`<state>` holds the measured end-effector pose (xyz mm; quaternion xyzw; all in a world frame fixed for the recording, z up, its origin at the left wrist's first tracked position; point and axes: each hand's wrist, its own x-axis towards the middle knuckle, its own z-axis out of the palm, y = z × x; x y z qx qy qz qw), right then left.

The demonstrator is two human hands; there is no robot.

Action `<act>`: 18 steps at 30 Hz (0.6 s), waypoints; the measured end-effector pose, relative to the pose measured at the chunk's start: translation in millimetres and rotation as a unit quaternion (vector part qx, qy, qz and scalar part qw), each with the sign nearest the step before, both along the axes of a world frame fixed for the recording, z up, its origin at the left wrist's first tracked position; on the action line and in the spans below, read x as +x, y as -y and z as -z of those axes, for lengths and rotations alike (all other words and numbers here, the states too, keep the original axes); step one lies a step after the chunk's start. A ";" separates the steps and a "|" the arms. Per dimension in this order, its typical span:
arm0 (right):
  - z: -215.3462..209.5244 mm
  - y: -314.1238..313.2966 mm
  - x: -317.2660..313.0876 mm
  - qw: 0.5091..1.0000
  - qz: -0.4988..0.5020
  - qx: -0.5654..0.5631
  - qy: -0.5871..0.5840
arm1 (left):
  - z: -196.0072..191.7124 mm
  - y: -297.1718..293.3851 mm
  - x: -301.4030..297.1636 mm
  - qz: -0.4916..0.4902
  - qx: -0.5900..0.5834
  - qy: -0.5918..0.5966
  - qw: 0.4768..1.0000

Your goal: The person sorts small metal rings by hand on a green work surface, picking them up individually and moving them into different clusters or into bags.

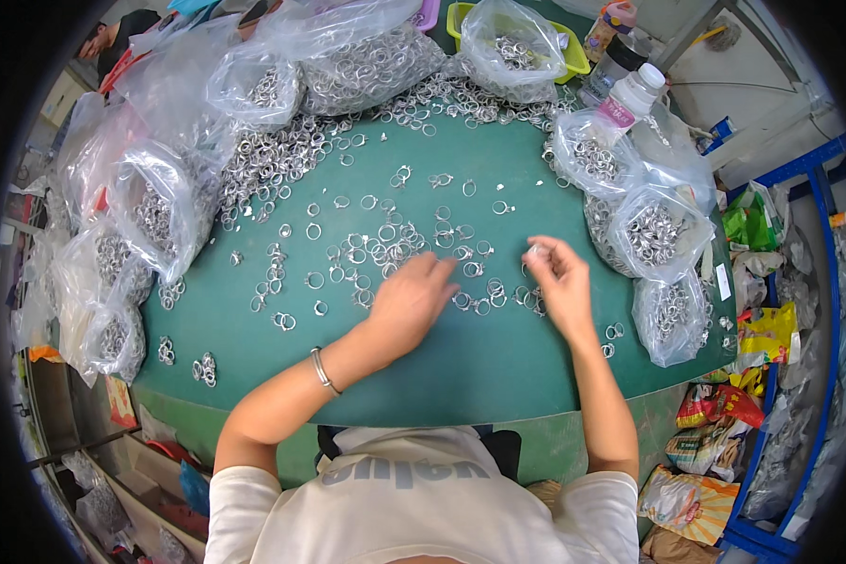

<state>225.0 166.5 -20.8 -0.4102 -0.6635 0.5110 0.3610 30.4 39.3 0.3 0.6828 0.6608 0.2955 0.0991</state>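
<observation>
Silver-coloured rings (393, 246) lie loosely scattered over the middle of the green tabletop. My left hand (410, 305), with a metal bangle (324, 371) on its wrist, reaches in at the near side of this scatter. Its fingers are stretched out and slightly apart among the rings, and I see nothing held in them. To the right, my right hand (564, 284) is raised a little, thumb and fingertips pinched on a small silver ring (538, 251), partly covered by the fingers. Several rings (495, 295) lie between the two hands.
A dense heap of rings (277, 155) curves along the far left. Clear bags of rings (155, 211) line the left edge; more bags (656, 230) stand at right. A yellow-green basket (573, 52) and bottles (633, 94) are at the back. Small ring clusters (205, 369) sit near left.
</observation>
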 end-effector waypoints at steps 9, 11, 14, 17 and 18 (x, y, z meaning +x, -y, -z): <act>-30.9 11.7 7.9 0.928 -0.138 0.261 0.228 | 21.0 5.6 6.1 0.028 0.004 -0.044 0.999; -34.3 34.3 -2.0 0.901 -0.168 0.305 0.258 | 17.0 3.8 3.3 0.016 0.006 -0.043 0.999; -20.1 32.2 2.4 0.895 -0.149 0.331 0.260 | 13.9 3.9 3.7 0.016 0.008 -0.024 1.000; -20.8 26.0 8.9 0.951 -0.094 0.214 0.200 | 9.0 12.2 6.1 0.027 -0.002 0.007 1.000; -22.0 25.1 10.8 0.967 -0.074 0.157 0.184 | 9.6 13.2 7.8 0.031 -0.004 0.015 0.999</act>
